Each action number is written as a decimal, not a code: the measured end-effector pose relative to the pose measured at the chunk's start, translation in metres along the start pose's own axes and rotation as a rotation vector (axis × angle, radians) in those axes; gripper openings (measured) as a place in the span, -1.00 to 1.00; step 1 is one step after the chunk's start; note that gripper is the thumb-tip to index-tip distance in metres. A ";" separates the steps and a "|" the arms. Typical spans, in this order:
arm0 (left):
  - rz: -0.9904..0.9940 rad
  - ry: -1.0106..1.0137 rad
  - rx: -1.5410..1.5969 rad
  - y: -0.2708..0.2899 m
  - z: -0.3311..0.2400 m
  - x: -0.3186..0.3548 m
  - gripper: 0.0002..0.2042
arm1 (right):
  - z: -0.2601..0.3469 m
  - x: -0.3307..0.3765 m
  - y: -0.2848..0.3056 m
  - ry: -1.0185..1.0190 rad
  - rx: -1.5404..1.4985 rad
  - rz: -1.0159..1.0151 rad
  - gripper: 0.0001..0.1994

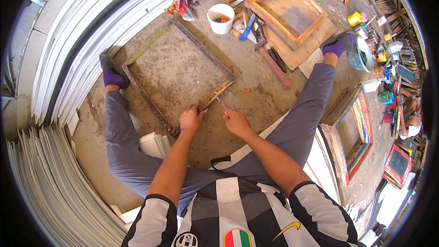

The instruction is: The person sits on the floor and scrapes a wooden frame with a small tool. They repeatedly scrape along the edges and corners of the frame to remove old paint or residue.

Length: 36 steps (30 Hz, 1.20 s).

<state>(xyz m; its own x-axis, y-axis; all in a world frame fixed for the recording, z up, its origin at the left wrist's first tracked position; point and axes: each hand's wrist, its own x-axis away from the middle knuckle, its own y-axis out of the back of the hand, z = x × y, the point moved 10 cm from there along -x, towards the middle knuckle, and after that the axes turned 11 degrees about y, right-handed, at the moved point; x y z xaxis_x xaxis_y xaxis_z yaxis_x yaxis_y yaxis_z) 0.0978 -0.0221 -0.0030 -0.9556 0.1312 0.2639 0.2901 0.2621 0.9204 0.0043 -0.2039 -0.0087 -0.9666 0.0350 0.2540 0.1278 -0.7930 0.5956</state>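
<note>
A wooden frame (216,94) lies on the concrete floor (260,103), toward the floor's left edge — white boards (77,41) line that edge. The left hand (191,120) grasps the near bar; the right hand's (238,122) fingers clasp a red-handled tool (226,114), tip beside it.

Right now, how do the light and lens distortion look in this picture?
Head view: the fisheye bends the white sheets into curves and leaves black corners; head view: those sheets look brightest, and the wooden frame in the left hand casts a soft shadow beside it; head view: the right hand shows no obvious motion blur.
</note>
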 end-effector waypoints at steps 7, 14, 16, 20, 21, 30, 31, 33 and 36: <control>-0.084 -0.098 0.136 -0.006 -0.025 -0.007 -0.51 | 0.010 -0.003 0.009 0.004 -0.011 -0.069 -0.50; 0.040 0.015 0.048 -0.018 -0.022 -0.018 -0.58 | 0.010 -0.004 0.005 -0.012 -0.025 -0.044 -0.50; 0.043 0.020 0.040 -0.018 -0.021 -0.018 -0.58 | 0.009 -0.004 0.004 -0.030 -0.030 -0.031 -0.50; 0.040 0.009 0.023 -0.015 -0.024 -0.017 -0.58 | 0.013 -0.005 0.004 -0.068 -0.024 -0.015 -0.50; 0.037 0.000 0.021 -0.015 -0.025 -0.018 -0.58 | 0.014 -0.005 0.005 -0.075 -0.019 -0.014 -0.50; 0.068 -0.107 0.028 -0.017 -0.027 -0.022 -0.58 | 0.047 -0.014 0.004 -0.259 0.105 0.161 -0.35; 0.070 -0.124 0.014 -0.018 -0.027 -0.024 -0.59 | 0.048 -0.015 0.002 -0.274 0.095 0.155 -0.36; 0.087 -0.140 -0.007 -0.020 -0.024 -0.027 -0.59 | 0.047 -0.016 -0.005 -0.305 0.076 0.142 -0.38; 0.127 -0.153 -0.020 -0.018 -0.029 -0.033 -0.61 | 0.034 -0.019 -0.009 -0.321 -0.019 0.060 -0.39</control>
<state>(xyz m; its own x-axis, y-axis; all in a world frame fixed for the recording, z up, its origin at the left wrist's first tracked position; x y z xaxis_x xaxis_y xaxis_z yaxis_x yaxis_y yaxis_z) 0.1226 -0.0588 -0.0194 -0.8922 0.3058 0.3324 0.4050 0.2157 0.8885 0.0291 -0.1769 0.0073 -0.8375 0.1760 0.5173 0.1750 -0.8104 0.5591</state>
